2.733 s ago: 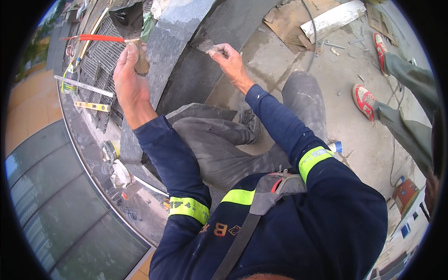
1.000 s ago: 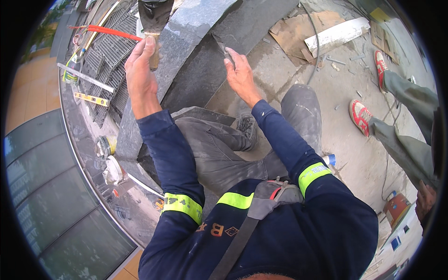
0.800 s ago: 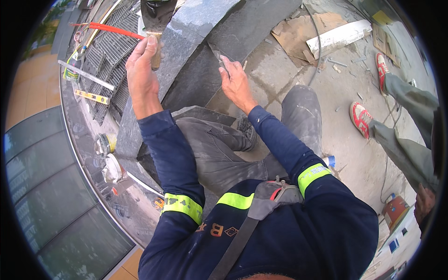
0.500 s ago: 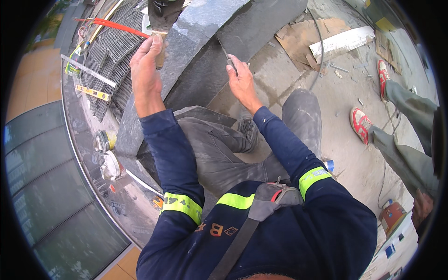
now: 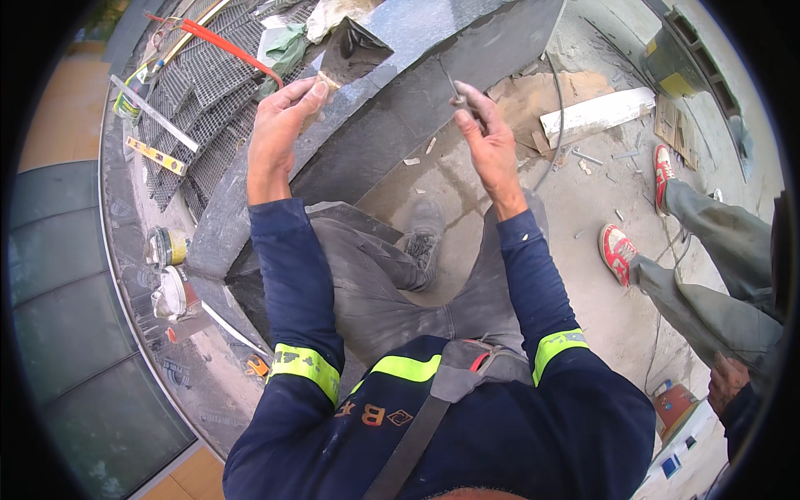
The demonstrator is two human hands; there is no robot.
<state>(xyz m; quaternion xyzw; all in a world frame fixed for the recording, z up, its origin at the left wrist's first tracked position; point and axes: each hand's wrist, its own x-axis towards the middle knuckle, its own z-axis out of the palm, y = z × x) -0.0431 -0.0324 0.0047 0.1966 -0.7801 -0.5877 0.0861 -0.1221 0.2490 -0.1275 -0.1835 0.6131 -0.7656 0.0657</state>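
Trowel point(image 5: 350, 57) blade lies on the stone slab point(image 5: 433, 50); left hand point(image 5: 279, 133) fingers close on its handle. Right hand point(image 5: 487, 142) fingertips pinch a thin rod point(image 5: 450, 83), just above the slab edge.

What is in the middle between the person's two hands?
In the head view, between the left hand and the right hand runs the dark grey stone slab, with small pale chips below on the concrete.
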